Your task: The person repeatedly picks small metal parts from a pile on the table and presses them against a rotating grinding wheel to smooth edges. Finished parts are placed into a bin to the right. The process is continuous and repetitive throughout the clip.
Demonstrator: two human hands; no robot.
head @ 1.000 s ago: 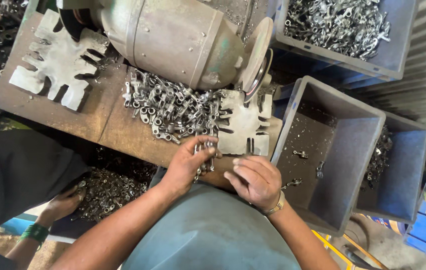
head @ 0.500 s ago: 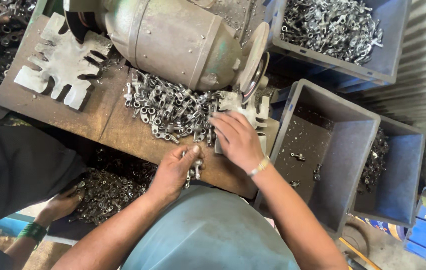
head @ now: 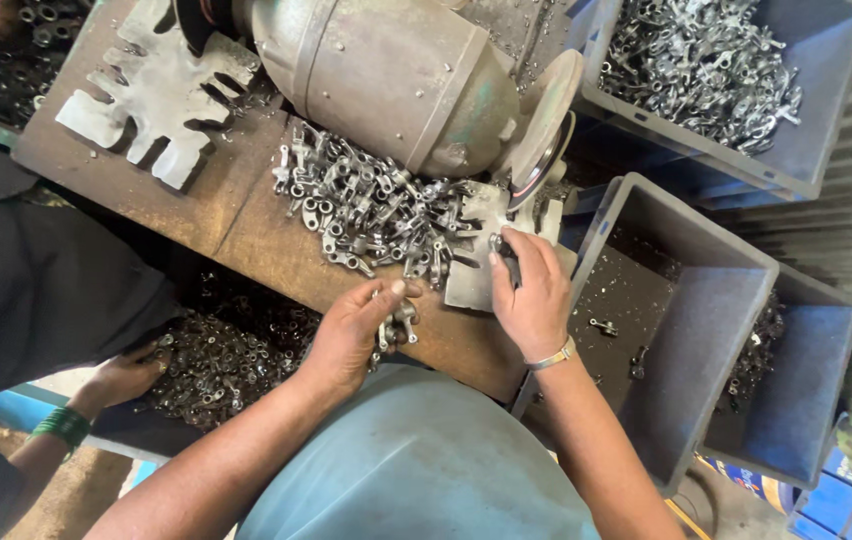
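Head view, looking down on a worn wooden bench (head: 246, 215). Left hand (head: 351, 335) curled at the near edge, fingers closed around a small cluster of grey metal fittings (head: 396, 322). Right hand (head: 531, 295) pressed on a notched metal plate (head: 476, 270), thumb and fingers pinching one dark small part (head: 508, 255) just below the grinder wheel (head: 544, 130). Heap of loose fittings (head: 366, 210) between the hands and the motor housing (head: 386, 75). Grey bin (head: 686, 300) to the right, nearly bare; blue bin (head: 716, 95) beyond, full of parts. Another person's hand (head: 121, 375) lower left, in a further pile. Likely risk: fingertips so near the wheel could be nicked if the small piece slips; held fittings could spill off the edge.
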